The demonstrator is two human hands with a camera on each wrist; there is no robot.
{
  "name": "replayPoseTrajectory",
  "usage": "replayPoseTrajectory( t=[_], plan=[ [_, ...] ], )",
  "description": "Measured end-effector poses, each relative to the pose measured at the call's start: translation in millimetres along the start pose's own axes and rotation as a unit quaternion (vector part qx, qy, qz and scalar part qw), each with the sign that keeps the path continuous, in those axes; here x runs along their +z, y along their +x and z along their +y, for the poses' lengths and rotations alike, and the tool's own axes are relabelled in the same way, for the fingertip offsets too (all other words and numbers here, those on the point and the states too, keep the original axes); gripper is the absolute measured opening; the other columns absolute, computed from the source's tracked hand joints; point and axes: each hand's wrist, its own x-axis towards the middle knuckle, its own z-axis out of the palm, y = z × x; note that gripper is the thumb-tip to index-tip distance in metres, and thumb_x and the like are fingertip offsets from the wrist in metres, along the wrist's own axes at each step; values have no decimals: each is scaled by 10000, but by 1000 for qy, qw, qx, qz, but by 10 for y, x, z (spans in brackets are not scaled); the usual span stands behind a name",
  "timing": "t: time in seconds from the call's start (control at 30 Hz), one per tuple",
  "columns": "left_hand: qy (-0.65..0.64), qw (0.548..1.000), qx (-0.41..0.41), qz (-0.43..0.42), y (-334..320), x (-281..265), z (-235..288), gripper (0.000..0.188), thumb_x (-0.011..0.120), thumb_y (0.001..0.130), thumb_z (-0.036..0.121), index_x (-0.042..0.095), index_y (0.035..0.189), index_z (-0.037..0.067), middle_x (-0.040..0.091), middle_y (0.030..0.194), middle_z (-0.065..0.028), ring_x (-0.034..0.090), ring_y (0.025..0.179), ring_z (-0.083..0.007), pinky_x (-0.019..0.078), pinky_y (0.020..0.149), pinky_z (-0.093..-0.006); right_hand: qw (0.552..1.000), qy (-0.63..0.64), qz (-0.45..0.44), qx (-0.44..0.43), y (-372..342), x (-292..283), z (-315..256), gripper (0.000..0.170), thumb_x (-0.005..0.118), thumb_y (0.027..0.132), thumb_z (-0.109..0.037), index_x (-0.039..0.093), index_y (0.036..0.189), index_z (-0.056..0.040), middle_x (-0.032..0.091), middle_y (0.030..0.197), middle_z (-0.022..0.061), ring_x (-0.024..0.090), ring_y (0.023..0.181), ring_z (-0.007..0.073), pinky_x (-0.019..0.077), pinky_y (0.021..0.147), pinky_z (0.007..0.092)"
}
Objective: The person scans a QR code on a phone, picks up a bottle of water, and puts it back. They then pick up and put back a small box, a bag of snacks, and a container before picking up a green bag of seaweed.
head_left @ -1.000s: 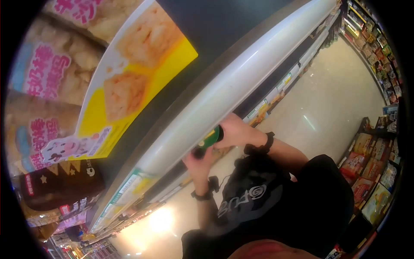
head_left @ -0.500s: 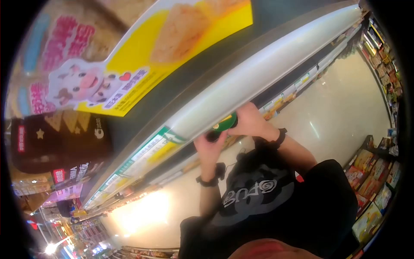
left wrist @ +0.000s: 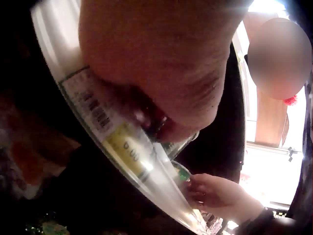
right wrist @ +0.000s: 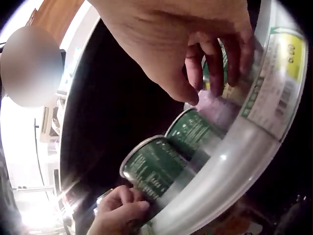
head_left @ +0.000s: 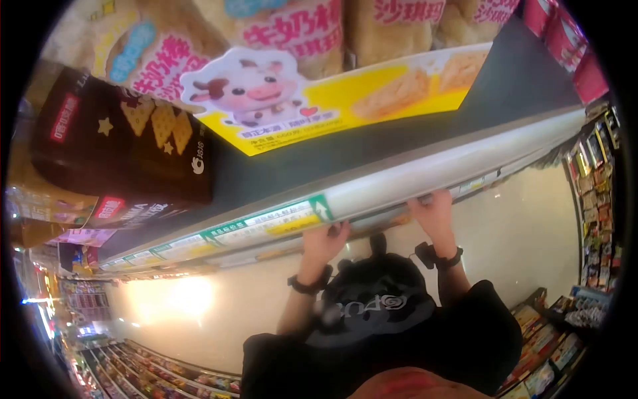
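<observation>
In the head view both hands reach in under the white shelf edge (head_left: 399, 176). My left hand (head_left: 325, 243), fingers bent, is at the front lip; in the right wrist view its thumb and fingertips sit right against a green can (right wrist: 154, 166). I cannot tell whether it grips that can. A second green can (right wrist: 190, 132) stands beside it. My right hand (head_left: 432, 213) is farther right; its fingers reach down loosely bent, thumb apart, over a pale purple item (right wrist: 215, 107). Behind those fingers shows a green-and-yellow item, partly hidden.
Above, the upper shelf holds bagged snacks (head_left: 292, 30), a yellow cow-picture card (head_left: 286, 126) and a brown box (head_left: 126, 139). Price labels (head_left: 266, 226) line the shelf edge. Stocked racks (head_left: 591, 206) stand across the aisle floor (head_left: 525, 226). A person's blurred head (left wrist: 279, 58) shows in the left wrist view.
Earlier both hands were close together at a green can by the shelf edge. They have since moved apart, the right one going right. The head view has turned and levelled.
</observation>
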Motion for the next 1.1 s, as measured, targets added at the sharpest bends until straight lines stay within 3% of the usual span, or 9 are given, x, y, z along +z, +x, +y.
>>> replayPoseTrajectory(
  t=[0.07, 0.2, 0.23, 0.4, 0.5, 0.53, 0.67, 0.97, 1.1],
  plan=[
    [-15, 999, 41, 22, -39, -86, -16, 323, 817, 711, 28, 498, 673, 71, 613, 687, -74, 613, 618, -266, 482, 564, -326, 998, 6, 19, 63, 17, -36, 39, 381, 811, 790, -100, 647, 1125, -17, 674, 1049, 140, 641, 978, 300, 509, 879, 391],
    [-42, 996, 38, 66, -135, -212, 54, 299, 757, 722, -28, 481, 666, 72, 641, 708, -77, 633, 626, -252, 502, 594, -310, 990, 70, 117, 44, -3, 127, 5, 524, 807, 822, -111, 566, 1273, 7, 623, 1237, 166, 574, 1167, 328, 451, 1022, 387],
    [-48, 996, 25, 66, -169, -243, 48, 249, 752, 730, -25, 524, 701, 70, 660, 745, -85, 651, 664, -249, 516, 626, -311, 992, -85, 88, -30, -66, 148, 270, 590, 799, 840, -185, 538, 1344, -25, 603, 1306, 169, 568, 1203, 331, 429, 1062, 420],
    [-136, 981, -126, 60, -680, -202, -415, 207, 737, 787, 32, 709, 989, 66, 726, 973, -118, 706, 894, -247, 560, 817, -341, 998, -20, 66, -14, 24, 228, 282, 641, 814, 822, -141, 511, 1370, -8, 585, 1326, 169, 558, 1217, 311, 429, 1068, 409],
    [-5, 994, -107, 29, -705, -327, -275, 152, 721, 800, 82, 740, 951, 73, 727, 833, -85, 693, 677, -260, 552, 602, -350, 999, 20, 44, -5, 45, 268, 314, 673, 823, 811, -114, 495, 1386, 2, 575, 1338, 169, 552, 1226, 298, 429, 1072, 402],
    [-8, 993, -97, 59, -640, -343, -179, 106, 720, 761, 44, 684, 855, 76, 695, 869, -94, 666, 753, -259, 517, 585, -338, 999, 35, 37, -2, 43, 315, 327, 683, 826, 807, -106, 490, 1392, 6, 571, 1342, 169, 550, 1229, 294, 429, 1073, 400],
    [-36, 989, 7, 141, -196, -672, 330, 233, 697, 685, -34, 494, 722, 75, 589, 801, -88, 593, 754, -278, 483, 620, -366, 995, 95, 33, 11, 223, 408, 226, 728, 838, 792, -71, 469, 1413, 19, 557, 1358, 170, 542, 1241, 278, 429, 1078, 391],
    [-85, 982, -10, 169, -228, -691, 406, 243, 694, 729, -81, 495, 746, 58, 608, 840, -96, 608, 752, -272, 480, 644, -357, 988, 134, 80, 20, 423, 438, 110, 846, 840, 788, -4, 368, 1489, 27, 498, 1415, 174, 512, 1279, 258, 440, 1080, 374],
    [-71, 985, 2, 157, -34, -760, 529, 249, 696, 761, -96, 503, 749, 60, 626, 872, -97, 625, 777, -261, 494, 673, -354, 961, 271, 51, 7, 627, 468, -76, 806, 792, 810, 41, 355, 1487, 15, 494, 1413, 166, 519, 1271, 248, 442, 1081, 386]
  ],
)
